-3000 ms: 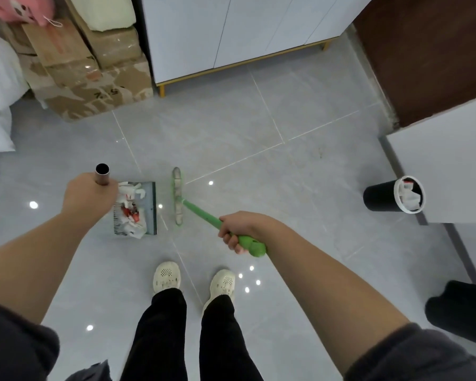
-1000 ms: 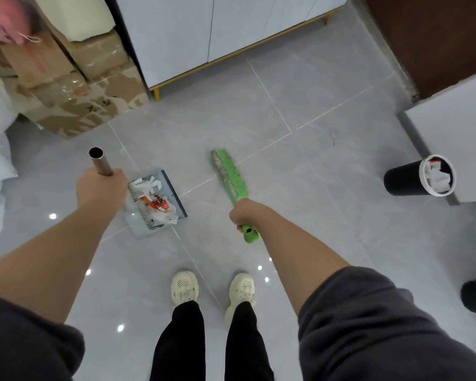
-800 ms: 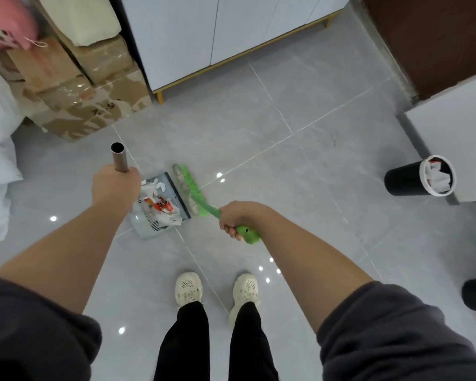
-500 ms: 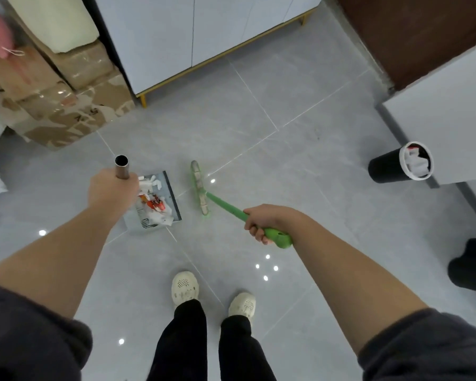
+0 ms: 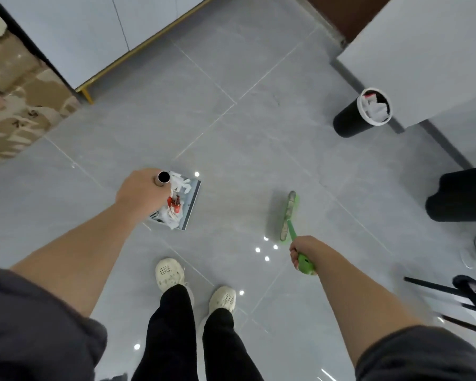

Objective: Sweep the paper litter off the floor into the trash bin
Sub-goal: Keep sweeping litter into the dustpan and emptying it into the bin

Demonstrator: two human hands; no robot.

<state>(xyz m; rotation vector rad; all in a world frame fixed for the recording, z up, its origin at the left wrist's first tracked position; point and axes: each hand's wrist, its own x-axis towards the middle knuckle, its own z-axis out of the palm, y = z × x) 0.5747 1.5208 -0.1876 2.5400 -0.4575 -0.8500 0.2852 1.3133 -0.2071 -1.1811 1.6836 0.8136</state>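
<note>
Now, left hand [image 5: 140, 192] fingers curled round the dustpan [image 5: 193, 198] pole, paper litter [image 5: 173, 209] heaped just below them, right hand [image 5: 302, 250] fingers gripping the broom [image 5: 288, 213], I reckon the carry to the trash bin [image 5: 353, 121], well beyond them, comes next.

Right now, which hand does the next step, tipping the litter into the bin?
Left, likely. The left hand grips the dustpan handle, paper already in it; the right hand only holds the broom.

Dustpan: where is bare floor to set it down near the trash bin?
Bare tiles lie between the dustpan, the broom and the trash bin, up to the cabinet. Crowded: lower right, around the black frame.
</note>
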